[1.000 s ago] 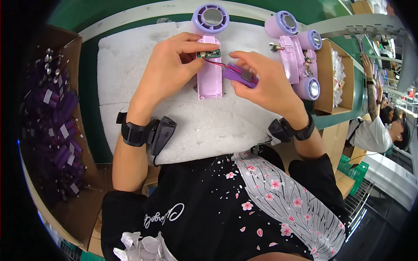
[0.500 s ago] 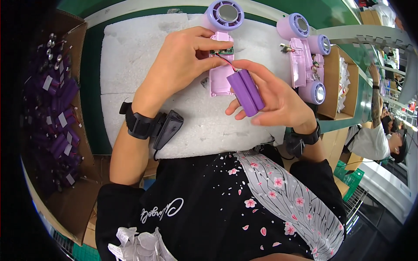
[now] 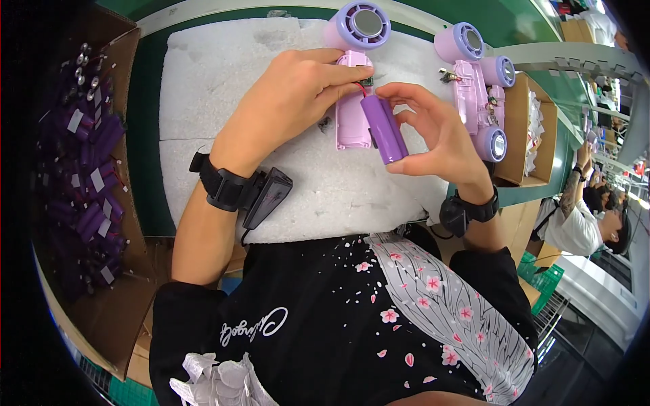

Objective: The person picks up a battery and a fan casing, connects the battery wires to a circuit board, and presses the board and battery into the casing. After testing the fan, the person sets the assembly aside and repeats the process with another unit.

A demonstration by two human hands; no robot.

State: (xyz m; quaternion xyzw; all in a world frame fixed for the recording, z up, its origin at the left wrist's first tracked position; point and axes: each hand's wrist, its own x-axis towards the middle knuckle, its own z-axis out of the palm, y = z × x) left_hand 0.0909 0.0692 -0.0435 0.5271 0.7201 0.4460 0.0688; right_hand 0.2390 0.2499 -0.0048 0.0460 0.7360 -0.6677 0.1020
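Two bare hands meet over an open pink handle shell (image 3: 351, 125), which lies on a white foam pad (image 3: 217, 81) on the green bench (image 3: 150, 169). The right hand (image 3: 440, 139) has its grip closed on a purple battery pack (image 3: 384, 128), the thumb at the lower end and the index finger near the upper. The pack is tilted over the shell's right edge, outside the cavity; whether it touches that edge cannot be told. The left hand (image 3: 298, 88) lays its fingers across the shell's upper part, over a green circuit board (image 3: 367, 82); I cannot tell whether its grip pinches the board or only steadies the shell. A lavender fan head (image 3: 367, 24) sits just beyond the shell's top end.

A short red wire (image 3: 366, 90) runs close by the pack's upper end, and it looks like the weak point: drawing the pack away or twisting it could strain the joint at the board. Lowering the pack carelessly might trap the wire between the pack and the shell wall. The pack is held near its ends and looks smooth, so a loosened thumb could let it slip onto the foam.
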